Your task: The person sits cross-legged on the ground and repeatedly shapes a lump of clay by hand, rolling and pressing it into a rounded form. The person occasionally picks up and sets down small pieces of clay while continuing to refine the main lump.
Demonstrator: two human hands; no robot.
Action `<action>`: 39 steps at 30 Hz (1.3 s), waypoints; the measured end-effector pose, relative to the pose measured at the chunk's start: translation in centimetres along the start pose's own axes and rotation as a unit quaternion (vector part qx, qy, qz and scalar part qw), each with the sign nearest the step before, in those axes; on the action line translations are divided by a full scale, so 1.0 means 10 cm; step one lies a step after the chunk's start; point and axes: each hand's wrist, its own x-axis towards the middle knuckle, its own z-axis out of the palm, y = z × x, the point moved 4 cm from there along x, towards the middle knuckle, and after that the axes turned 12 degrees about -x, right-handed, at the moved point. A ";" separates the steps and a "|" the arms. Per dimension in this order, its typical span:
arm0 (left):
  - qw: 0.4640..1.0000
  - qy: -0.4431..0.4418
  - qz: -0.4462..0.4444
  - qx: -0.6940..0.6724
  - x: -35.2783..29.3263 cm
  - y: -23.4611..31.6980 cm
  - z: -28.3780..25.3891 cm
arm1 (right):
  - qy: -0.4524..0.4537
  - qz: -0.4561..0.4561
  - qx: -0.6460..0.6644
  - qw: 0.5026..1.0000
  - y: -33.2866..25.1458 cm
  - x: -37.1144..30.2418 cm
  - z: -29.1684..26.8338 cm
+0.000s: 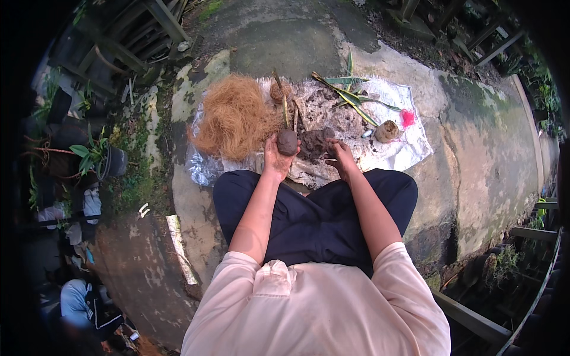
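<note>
The left hand point(273, 158) cups a brown mud ball point(287, 142); the half-curled right hand point(341, 156) meets a dark mud heap point(314, 142).

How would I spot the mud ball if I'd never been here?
Find the white sheet, then the left hand over its near side. The mud ball sits in that hand: smooth and rounded, unlike the lumpy mud heap to its right.
</note>
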 end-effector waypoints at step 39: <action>0.991 0.065 0.064 0.096 -0.01 0.03 -0.07 | -0.012 -0.150 -0.127 0.980 -0.22 -0.16 0.14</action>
